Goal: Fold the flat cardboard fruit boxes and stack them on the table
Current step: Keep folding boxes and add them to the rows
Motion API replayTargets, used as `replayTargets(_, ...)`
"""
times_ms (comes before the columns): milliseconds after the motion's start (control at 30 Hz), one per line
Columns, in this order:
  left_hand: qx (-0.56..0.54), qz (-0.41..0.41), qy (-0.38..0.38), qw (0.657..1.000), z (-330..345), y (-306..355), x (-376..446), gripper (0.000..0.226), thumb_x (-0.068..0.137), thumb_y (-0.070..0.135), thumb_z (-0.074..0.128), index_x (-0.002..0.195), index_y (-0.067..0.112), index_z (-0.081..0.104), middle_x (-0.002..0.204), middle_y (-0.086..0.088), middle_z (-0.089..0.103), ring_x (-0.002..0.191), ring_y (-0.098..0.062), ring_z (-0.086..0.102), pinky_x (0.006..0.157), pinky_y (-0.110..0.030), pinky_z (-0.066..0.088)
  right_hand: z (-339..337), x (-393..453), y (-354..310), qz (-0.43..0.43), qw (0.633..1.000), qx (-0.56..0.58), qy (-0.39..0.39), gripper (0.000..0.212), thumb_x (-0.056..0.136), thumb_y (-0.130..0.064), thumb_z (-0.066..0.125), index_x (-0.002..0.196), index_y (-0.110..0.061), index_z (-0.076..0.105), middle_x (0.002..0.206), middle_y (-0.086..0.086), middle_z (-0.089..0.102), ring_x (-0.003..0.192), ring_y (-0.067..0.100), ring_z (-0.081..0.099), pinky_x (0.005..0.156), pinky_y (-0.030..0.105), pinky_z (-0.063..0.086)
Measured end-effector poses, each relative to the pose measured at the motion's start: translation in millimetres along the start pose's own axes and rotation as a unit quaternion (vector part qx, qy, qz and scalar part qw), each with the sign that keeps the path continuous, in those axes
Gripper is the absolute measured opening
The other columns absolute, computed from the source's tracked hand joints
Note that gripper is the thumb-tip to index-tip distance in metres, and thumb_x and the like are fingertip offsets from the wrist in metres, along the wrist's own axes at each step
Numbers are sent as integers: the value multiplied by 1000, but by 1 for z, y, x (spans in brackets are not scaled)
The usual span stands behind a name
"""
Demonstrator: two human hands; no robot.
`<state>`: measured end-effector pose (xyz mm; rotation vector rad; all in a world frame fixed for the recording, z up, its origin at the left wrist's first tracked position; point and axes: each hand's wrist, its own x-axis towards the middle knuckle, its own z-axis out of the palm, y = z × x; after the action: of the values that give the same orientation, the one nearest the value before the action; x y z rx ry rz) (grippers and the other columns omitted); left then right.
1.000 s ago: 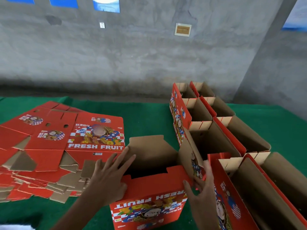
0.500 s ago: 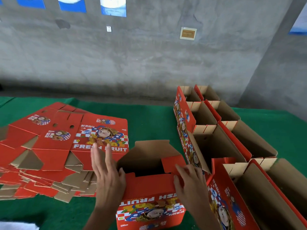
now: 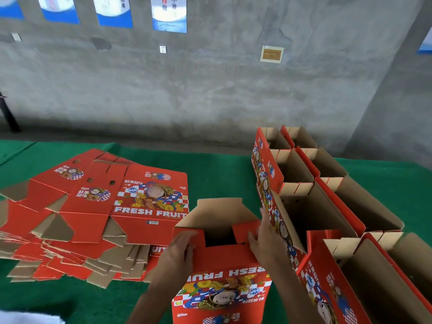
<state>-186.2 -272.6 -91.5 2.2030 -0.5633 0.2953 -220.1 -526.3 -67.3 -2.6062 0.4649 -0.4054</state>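
Half-folded box point(image 3: 222, 272) at 6 o'clock on green surface point(image 3: 215, 174), left hand point(image 3: 180, 251) fingers flat pressing its left flap, right hand point(image 3: 264, 239) fingers straight pushing right flap inward; flats point(image 3: 93, 206) stacked at 9 o'clock, folded boxes point(image 3: 327, 195) rowed at 3 o'clock.

The box point(image 3: 222, 277) is cardboard. Its outside is red and a little shiny, with a smooth printed picture. Its inside is plain brown and dull (like rough paper). The flat boxes point(image 3: 93, 213) in the pile are the same cardboard, red and smooth on top, brown at the flaps. The folded boxes point(image 3: 327, 195) show dull brown insides. The table point(image 3: 217, 174) has a green cloth that looks soft and fuzzy. The wall point(image 3: 210, 90) is grey, rough concrete. The posters point(image 3: 169, 14) look like smooth shiny paper.
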Motion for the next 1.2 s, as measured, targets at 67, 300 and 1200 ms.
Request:
replayTargets(67,7,-44,-10,999,2,1,9,62,98,6,59,152,26,36,134,1,53,90,-2,62,67,-15,51,-1,-2,0,-2,999,34,4,96,98,-25,67,165,-28,-2,140,2,55,108,16,66,92,38,57)
replayTargets(300,49,-16,-81,995,5,-2,18,91,90,1,53,161,42,14,154,6,28,121,-12,36,94,-25,43,-4,7,12,-17,998,13,-52,66,101,-27,61,158,-38,29,95,-11,57,90,3,58,86,29,50)
replayTargets(1200,242,-198,-142,939,18,12,43,77,92,81,32,150,30,32,159,-10,23,146,-36,24,103,-52,50,-1,13,-5,163,985,-42,-27,85,94,-80,29,138,-12,53,132,12,58,118,28,60,98,44,51)
